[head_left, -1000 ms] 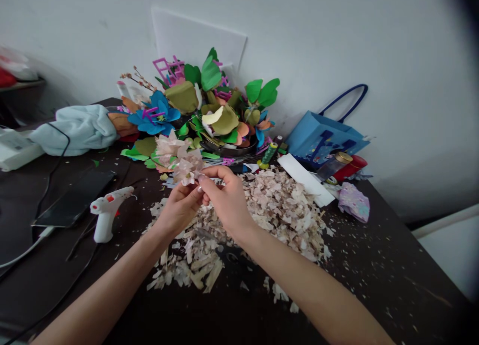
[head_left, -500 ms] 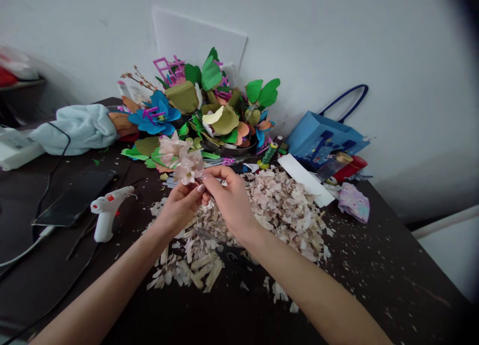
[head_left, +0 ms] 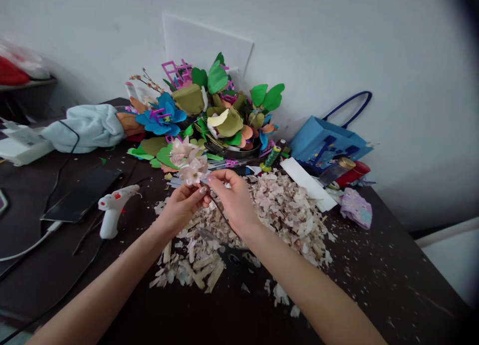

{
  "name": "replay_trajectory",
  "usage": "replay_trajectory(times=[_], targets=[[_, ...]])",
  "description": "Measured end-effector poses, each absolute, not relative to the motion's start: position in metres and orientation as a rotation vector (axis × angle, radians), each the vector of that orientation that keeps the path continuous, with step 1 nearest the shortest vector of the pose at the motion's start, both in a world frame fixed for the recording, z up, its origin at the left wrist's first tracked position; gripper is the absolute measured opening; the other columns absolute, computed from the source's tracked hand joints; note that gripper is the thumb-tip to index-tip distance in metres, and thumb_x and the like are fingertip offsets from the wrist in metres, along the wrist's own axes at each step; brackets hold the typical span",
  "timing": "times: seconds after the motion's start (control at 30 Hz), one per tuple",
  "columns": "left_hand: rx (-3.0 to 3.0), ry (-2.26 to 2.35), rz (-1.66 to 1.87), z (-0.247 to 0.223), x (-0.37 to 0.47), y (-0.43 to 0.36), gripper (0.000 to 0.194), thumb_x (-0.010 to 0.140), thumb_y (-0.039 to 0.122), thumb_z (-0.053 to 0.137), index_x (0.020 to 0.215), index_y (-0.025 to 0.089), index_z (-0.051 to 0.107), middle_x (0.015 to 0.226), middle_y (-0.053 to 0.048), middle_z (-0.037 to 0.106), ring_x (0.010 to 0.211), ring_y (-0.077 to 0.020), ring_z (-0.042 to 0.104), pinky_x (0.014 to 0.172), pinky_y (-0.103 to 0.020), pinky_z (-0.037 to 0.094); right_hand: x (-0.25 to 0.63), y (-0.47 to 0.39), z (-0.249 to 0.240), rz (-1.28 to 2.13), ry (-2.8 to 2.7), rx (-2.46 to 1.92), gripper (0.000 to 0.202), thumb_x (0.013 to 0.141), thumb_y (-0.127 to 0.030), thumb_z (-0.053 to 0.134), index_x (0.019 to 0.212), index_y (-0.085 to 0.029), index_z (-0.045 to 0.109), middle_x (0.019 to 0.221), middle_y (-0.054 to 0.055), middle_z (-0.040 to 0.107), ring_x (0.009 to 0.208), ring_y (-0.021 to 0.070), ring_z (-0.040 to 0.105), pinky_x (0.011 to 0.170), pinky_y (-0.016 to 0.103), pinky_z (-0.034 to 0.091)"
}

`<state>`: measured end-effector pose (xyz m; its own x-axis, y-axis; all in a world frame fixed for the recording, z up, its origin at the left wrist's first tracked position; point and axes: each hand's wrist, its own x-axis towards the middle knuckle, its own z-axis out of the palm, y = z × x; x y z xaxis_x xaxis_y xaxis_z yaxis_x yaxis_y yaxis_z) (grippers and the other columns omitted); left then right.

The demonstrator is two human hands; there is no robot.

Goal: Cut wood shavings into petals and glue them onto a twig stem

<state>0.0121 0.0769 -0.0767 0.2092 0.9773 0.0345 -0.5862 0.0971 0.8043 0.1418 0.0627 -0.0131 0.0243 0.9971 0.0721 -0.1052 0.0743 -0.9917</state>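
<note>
In the head view, both hands hold a pale pink flower (head_left: 192, 169) by its dark stem (head_left: 220, 211), just above a heap of torn, pale scraps (head_left: 284, 210). The left hand (head_left: 184, 203) pinches near the blossom; the right hand (head_left: 235, 197) is closed narrowly beside it, though exactly where its fingertips meet the stem is hard to make out. The stem's lower end is lost by the right wrist. Black scissors (head_left: 235, 257) lie partly among scraps, their outline blending into the dark table (head_left: 374, 285). Colourful paper flowers (head_left: 224, 120) hide most of a dark round container (head_left: 239, 151). A device at the left edge is cut off. A white glue gun (head_left: 112, 217) lies near a black phone (head_left: 83, 196). Behind stands a pale grey wall (head_left: 318, 35), a white board (head_left: 207, 43) against it; a blue bag (head_left: 325, 140) stands at right.
</note>
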Motion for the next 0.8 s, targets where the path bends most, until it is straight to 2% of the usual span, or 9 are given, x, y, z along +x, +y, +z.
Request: replay_trajectory(times=[0.17,0.4,0.53,0.8], targets=[[0.806,0.611,1.254,-0.077,0.011,0.076,0.028,0.067,0.026,0.091,0.079,0.012,0.070,0.064,-0.001,0.069,0.058,-0.0091,0.063,0.056,-0.017,0.052,0.140,0.065,-0.016,1.169,-1.168,-1.083,0.008,0.074,-0.028,0.067,0.071,-0.021,0.063,0.080,0.000,0.063,0.070,0.0146,0.059,0.065,0.029,0.050],[0.805,0.685,1.234,-0.080,0.002,0.079,0.030,0.067,0.026,0.091,0.076,0.014,0.064,0.064,0.001,0.066,0.059,-0.0085,0.062,0.057,-0.017,0.051,0.150,0.065,-0.025,1.166,-1.146,-1.120,0.018,0.077,-0.038,0.067,0.079,-0.020,0.068,0.081,0.000,0.065,0.082,0.0181,0.059,0.082,0.033,0.044],[0.875,0.805,1.108,-0.080,-0.005,0.086,0.033,0.066,0.030,0.091,0.075,0.015,0.063,0.064,0.002,0.066,0.059,-0.0084,0.061,0.057,-0.018,0.050,0.163,0.059,-0.034,1.205,-1.109,-1.189,0.019,0.074,-0.039,0.070,0.078,-0.020,0.070,0.084,0.002,0.067,0.081,0.0189,0.057,0.077,0.032,0.043],[0.980,0.892,1.037,-0.092,-0.019,0.112,0.025,0.067,0.028,0.089,0.067,0.015,0.067,0.058,0.000,0.067,0.053,-0.0094,0.059,0.053,-0.019,0.048,0.179,0.046,-0.056,1.272,-1.000,-1.267,0.021,0.066,-0.041,0.074,0.074,-0.022,0.072,0.079,0.002,0.065,0.072,0.0177,0.051,0.067,0.030,0.041]])
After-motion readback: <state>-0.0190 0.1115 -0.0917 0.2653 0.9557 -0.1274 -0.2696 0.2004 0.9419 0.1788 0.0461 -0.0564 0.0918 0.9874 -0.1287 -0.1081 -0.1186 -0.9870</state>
